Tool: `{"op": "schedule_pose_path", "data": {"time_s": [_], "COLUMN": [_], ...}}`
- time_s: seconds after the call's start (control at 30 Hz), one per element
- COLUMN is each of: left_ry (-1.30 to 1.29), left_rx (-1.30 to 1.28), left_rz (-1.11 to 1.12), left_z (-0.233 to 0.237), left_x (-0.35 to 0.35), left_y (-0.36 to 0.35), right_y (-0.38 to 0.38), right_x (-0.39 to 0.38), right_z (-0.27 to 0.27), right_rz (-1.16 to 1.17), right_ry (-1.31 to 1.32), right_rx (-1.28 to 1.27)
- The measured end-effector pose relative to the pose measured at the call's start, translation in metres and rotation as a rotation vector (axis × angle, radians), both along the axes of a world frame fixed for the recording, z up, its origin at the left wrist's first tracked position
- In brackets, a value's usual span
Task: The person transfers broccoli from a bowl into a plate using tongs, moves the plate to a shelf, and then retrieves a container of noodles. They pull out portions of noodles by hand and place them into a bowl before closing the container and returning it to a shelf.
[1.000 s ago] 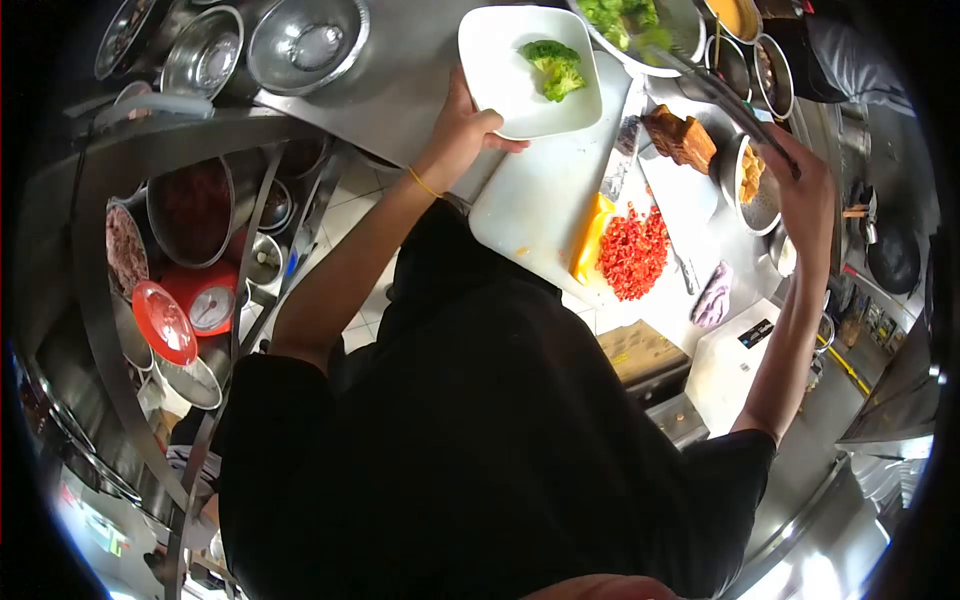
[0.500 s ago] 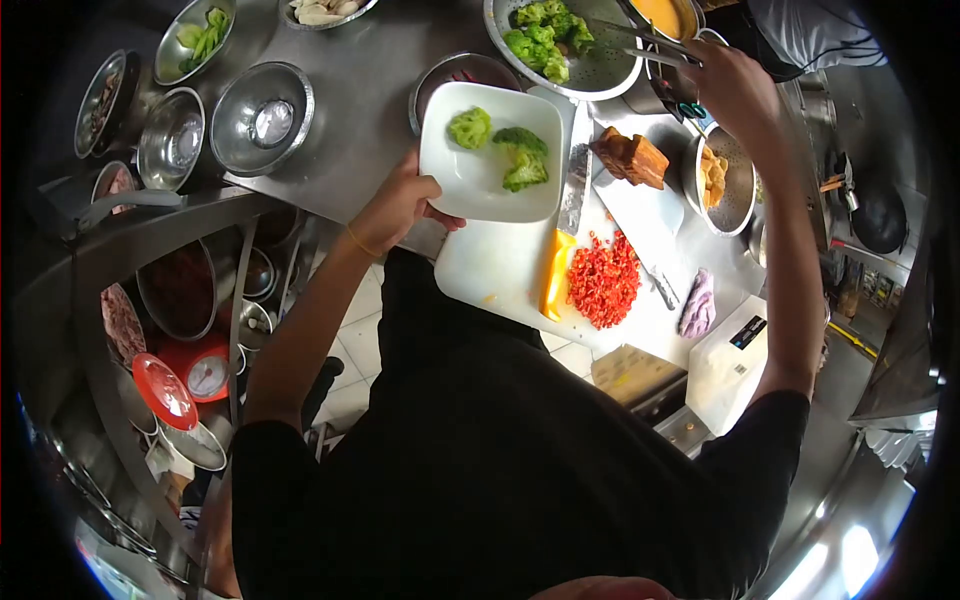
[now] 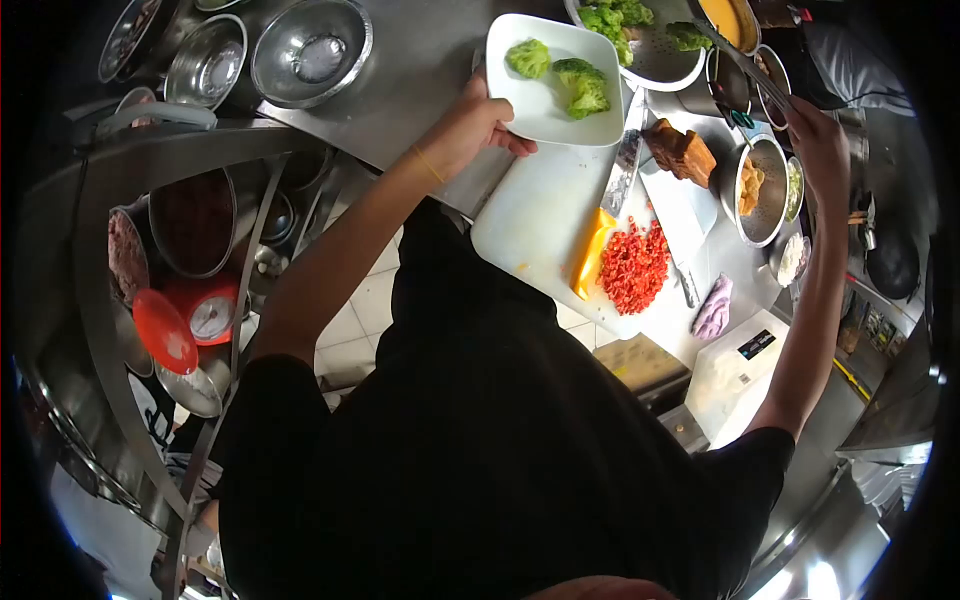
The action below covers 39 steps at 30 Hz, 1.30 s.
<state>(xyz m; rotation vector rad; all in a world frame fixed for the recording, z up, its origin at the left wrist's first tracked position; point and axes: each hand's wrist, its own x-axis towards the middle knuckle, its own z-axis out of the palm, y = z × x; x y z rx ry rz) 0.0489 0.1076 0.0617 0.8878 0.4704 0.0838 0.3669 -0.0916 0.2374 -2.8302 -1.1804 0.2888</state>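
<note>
My left hand (image 3: 482, 122) grips the lower left edge of a square white bowl (image 3: 510, 95) that has broccoli florets (image 3: 583, 88) in it. At upper right, my right hand (image 3: 818, 140) is closed around metal tongs (image 3: 752, 72). A broccoli floret (image 3: 687, 37) sits at the tips of the tongs, beside the rim of a perforated metal colander (image 3: 672, 72) that holds more broccoli (image 3: 608, 22). Below the white bowl lies a white cutting board (image 3: 530, 215) with chopped red chili (image 3: 634, 268), a yellow-handled knife (image 3: 594, 252) and a cleaver (image 3: 680, 215).
A brown block of meat (image 3: 682, 152) lies behind the cleaver. To its right stands a colander with fried pieces (image 3: 750, 187). Steel bowls (image 3: 312, 52) line the upper left. A purple cloth (image 3: 713, 307) and a white container (image 3: 738, 375) are at lower right.
The tongs have left the inside of the colander and now carry a floret at its right rim. The view has shifted, so the white bowl appears farther up and right.
</note>
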Motion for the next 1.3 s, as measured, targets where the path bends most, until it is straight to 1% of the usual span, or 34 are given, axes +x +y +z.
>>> {"op": "schedule_pose_path", "data": {"time_s": [0.03, 0.1, 0.17, 0.23, 0.37, 0.43, 0.47, 0.5, 0.57, 0.6, 0.63, 0.7, 0.73, 0.77, 0.83, 0.9, 0.93, 0.97, 1.0, 1.03, 1.07, 1.1, 1.17, 1.23, 1.3], "left_ry": [-0.022, -0.028, -0.049, -0.059, -0.029, 0.066, 0.06, 0.071, 0.088, 0.061, 0.038, 0.041, 0.039, 0.033, 0.029, 0.039, 0.015, -0.017, -0.016, -0.015, -0.017, -0.027, -0.029, -0.047, -0.057], "left_rx": [0.003, -0.007, 0.044, 0.033, 0.045, 0.12, 0.122, 0.104, 0.084, 0.073, 0.062, 0.066, 0.064, 0.062, 0.083, 0.102, 0.083, 0.056, 0.048, 0.053, 0.057, 0.052, 0.055, 0.032, 0.013], "left_rz": [-0.035, -0.069, -0.072, -0.098, -0.102, -0.048, -0.056, -0.017, 0.026, 0.033, 0.042, 0.03, 0.029, 0.029, 0.043, 0.037, 0.002, -0.038, -0.019, -0.06, -0.108, -0.109, -0.162, -0.163, -0.157], "left_z": [0.002, -0.008, 0.002, 0.007, 0.011, 0.014, 0.014, 0.013, 0.016, 0.02, 0.022, 0.017, 0.017, 0.017, 0.012, 0.013, 0.015, 0.015, 0.015, 0.016, 0.016, 0.015, 0.015, 0.019, 0.017], "left_x": [0.007, 0.019, 0.024, 0.023, 0.013, 0.006, -0.001, -0.011, -0.026, -0.033, -0.04, -0.047, -0.048, -0.048, -0.039, -0.036, -0.035, -0.033, -0.031, -0.028, -0.024, -0.021, -0.012, -0.005, -0.004], "left_y": [-0.001, 0.001, 0.0, 0.002, 0.004, 0.003, 0.003, 0.004, 0.007, 0.009, 0.011, 0.013, 0.012, 0.012, 0.008, 0.007, 0.009, 0.012, 0.015, 0.017, 0.017, 0.016, 0.015, 0.009, 0.004], "right_y": [-0.01, -0.013, -0.001, 0.01, 0.023, 0.023, 0.026, 0.026, 0.028, 0.021, 0.029, 0.048, 0.051, 0.055, 0.073, 0.057, 0.052, 0.043, 0.034, 0.029, 0.025, 0.023, 0.027, 0.034, 0.046], "right_x": [0.001, -0.018, -0.04, -0.043, -0.044, -0.031, -0.031, -0.029, -0.027, -0.021, -0.027, -0.044, -0.046, -0.046, -0.052, -0.033, -0.028, -0.028, -0.033, -0.046, -0.061, -0.075, -0.11, -0.138, -0.161], "right_z": [0.009, 0.02, 0.016, 0.007, -0.003, -0.012, -0.014, -0.015, -0.02, -0.028, -0.026, -0.016, -0.028, -0.028, -0.028, -0.034, -0.026, -0.015, -0.001, 0.013, 0.025, 0.034, 0.037, 0.022, 0.01], "right_rz": [-0.034, -0.077, 0.169, 0.085, 0.045, 0.108, 0.082, 0.075, 0.184, 0.262, 0.272, 0.302, 0.415, 0.419, 0.382, 0.397, 0.464, 0.554, 0.635, 0.649, 0.435, 0.21, 0.324, 0.48, 0.485], "right_ry": [0.081, 0.061, -0.34, -0.304, -0.295, -0.261, -0.257, -0.261, -0.283, -0.246, -0.237, -0.181, -0.387, -0.385, -0.351, -0.374, -0.407, -0.433, -0.464, -0.468, -0.27, -0.077, 0.142, -0.013, -0.151], "right_rx": [0.029, 0.073, -0.016, -0.016, 0.042, -0.104, -0.218, -0.217, -0.375, -0.195, -0.195, -0.345, -0.272, -0.268, -0.537, -0.319, -0.395, -0.29, -0.189, -0.197, -0.072, 0.055, 0.199, 0.121, -0.16]}}
